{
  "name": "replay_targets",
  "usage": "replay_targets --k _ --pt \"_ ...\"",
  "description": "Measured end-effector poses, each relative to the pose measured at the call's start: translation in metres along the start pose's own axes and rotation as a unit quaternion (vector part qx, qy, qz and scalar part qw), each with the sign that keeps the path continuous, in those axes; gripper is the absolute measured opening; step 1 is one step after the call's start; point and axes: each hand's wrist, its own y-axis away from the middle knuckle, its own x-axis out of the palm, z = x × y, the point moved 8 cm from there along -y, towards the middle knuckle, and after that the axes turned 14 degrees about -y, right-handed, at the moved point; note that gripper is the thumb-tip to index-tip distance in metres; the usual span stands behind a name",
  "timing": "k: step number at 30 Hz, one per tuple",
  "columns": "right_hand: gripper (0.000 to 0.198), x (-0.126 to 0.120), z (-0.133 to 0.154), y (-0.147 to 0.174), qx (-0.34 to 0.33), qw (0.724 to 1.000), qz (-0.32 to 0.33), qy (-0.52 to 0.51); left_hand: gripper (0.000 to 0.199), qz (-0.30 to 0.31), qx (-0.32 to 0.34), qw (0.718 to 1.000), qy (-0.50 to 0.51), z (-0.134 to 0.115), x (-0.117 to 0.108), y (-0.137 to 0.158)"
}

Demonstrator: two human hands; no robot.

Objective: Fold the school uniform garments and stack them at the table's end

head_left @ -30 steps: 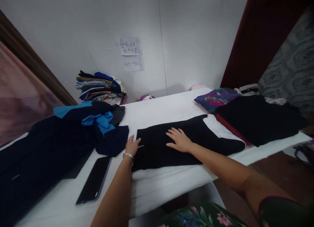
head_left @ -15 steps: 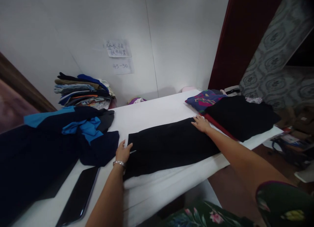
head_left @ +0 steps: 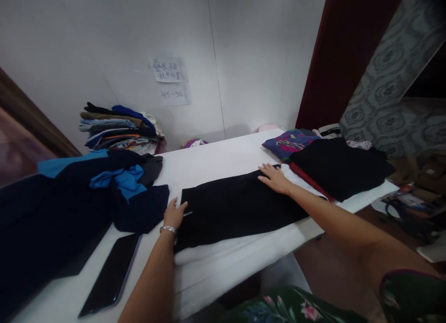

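A long black folded garment [head_left: 230, 207] lies flat across the table, its exact kind unclear. My left hand [head_left: 174, 214], with a bracelet at the wrist, is closed on its left end, thumb on top and the other fingers partly hidden. A small pale mark shows on the cloth beside that thumb. On the upper right part of the same garment my right hand [head_left: 274, 178] rests palm down, fingers spread. Just right of this hand shows a strip of white cloth [head_left: 303, 181].
Dark blue clothing with bright blue parts [head_left: 69, 207] is heaped at left, a phone [head_left: 109, 274] before it. A folded clothes stack [head_left: 118, 130] stands behind. More clothes [head_left: 343, 167] are piled at right on the white table [head_left: 216, 160]. Handwritten papers [head_left: 170, 79] hang on the wall.
My right hand has slid left along the black garment, and white cloth now shows at the garment's right end. The left hand stays at the left end.
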Motion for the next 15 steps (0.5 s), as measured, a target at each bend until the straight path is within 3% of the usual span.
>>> replay_targets --k 3,6,11,15 --pt "0.061 0.039 0.044 0.016 -0.102 0.994 0.049 0.007 0.054 -0.006 -0.002 1.000 -0.004 0.000 0.000 0.002" --pt "0.060 0.060 0.055 0.024 -0.127 0.990 0.046 0.044 0.055 0.000 0.000 1.000 -0.009 -0.002 0.002 0.003" --pt "0.059 0.060 0.050 0.023 -0.133 0.988 0.033 0.066 0.057 0.006 0.002 0.998 -0.066 -0.007 -0.011 0.009" --pt "0.058 0.057 0.051 0.024 -0.135 0.988 0.027 0.072 0.057 -0.059 0.079 0.974 -0.205 -0.048 -0.042 0.043"
